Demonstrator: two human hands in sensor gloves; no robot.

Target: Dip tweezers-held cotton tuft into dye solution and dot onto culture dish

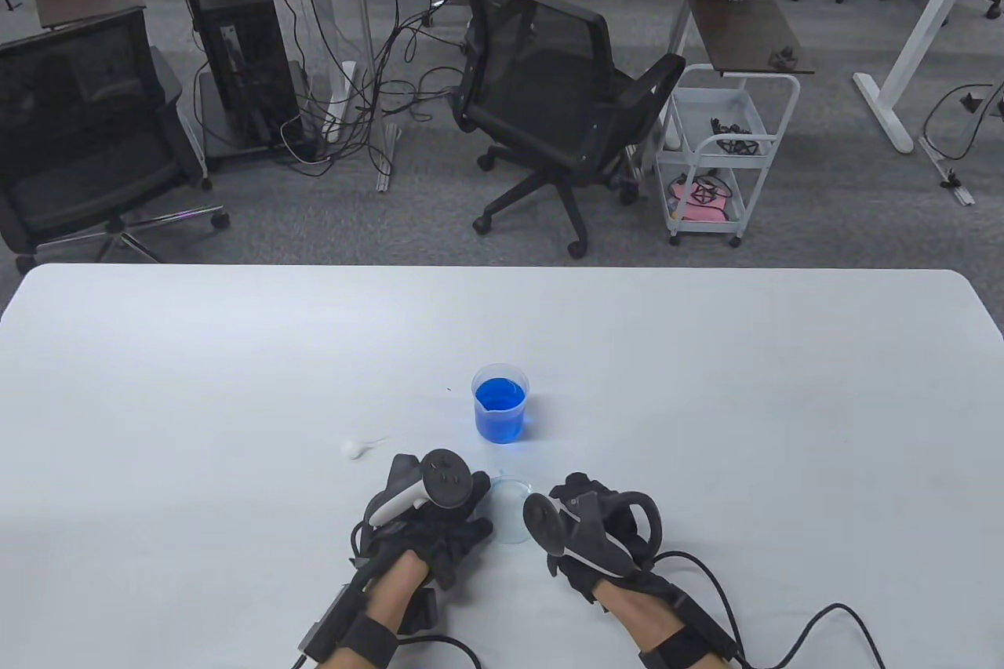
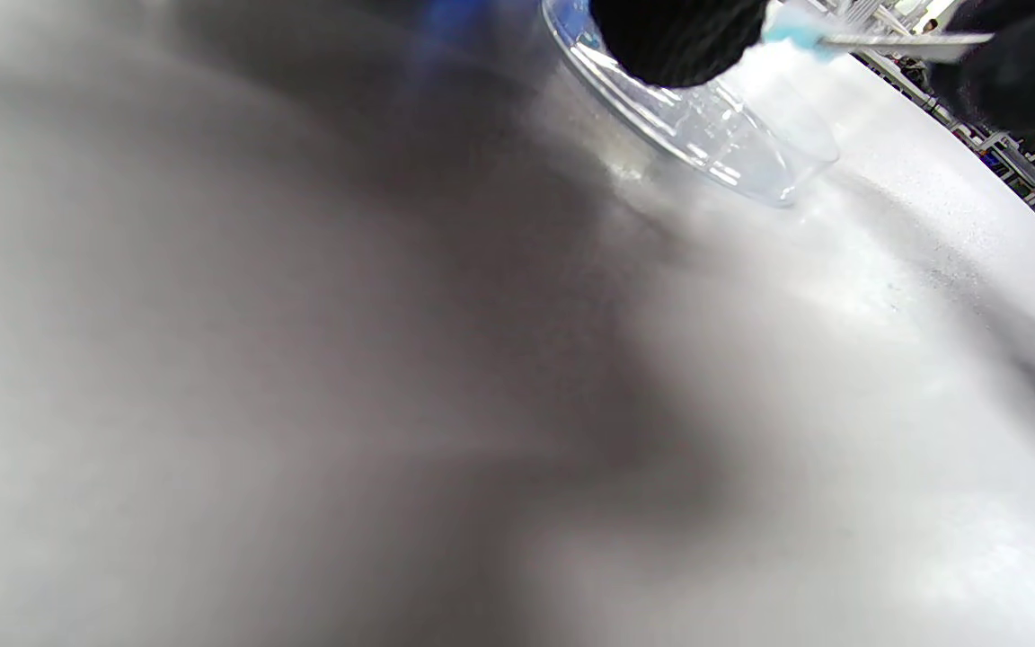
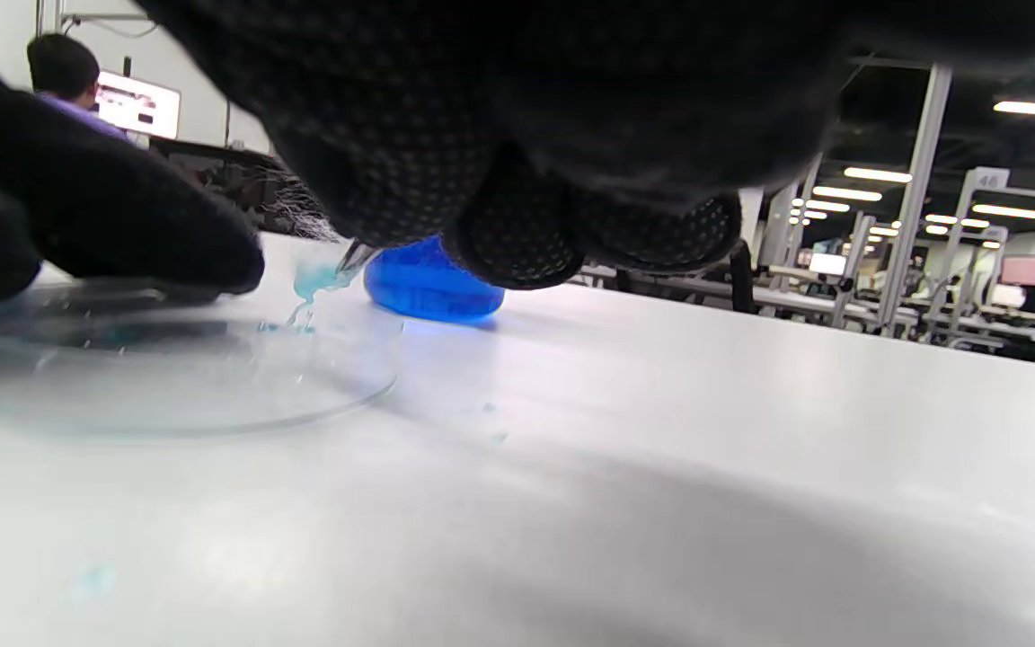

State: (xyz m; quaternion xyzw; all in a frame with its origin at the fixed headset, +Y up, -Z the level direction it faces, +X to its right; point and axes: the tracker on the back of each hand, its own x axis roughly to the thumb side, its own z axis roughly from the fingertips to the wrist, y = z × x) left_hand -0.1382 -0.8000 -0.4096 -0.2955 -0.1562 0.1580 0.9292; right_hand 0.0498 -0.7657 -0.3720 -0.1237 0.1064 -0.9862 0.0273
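Table (image 1: 235,387) white. Cup (image 1: 500,409) clear, liquid in it bright blue. Dish (image 3: 212,377) clear w/ pale blue specks. Cotton tuft (image 3: 315,280) light blue-turquoise; 2nd tuft (image 1: 354,449) white. Tweezers (image 2: 904,40) silver. Gloves black on left hand (image 1: 427,520) & right hand (image 1: 596,536); right fingers (image 3: 517,234) w/ fine dot pattern.

**Layout on the table**

The culture dish (image 1: 510,508) lies on the table (image 1: 196,387) between the left hand (image 1: 427,516) and right hand (image 1: 592,532). The beaker (image 1: 500,404) stands behind it. A loose cotton tuft (image 1: 357,449) lies left of the beaker.
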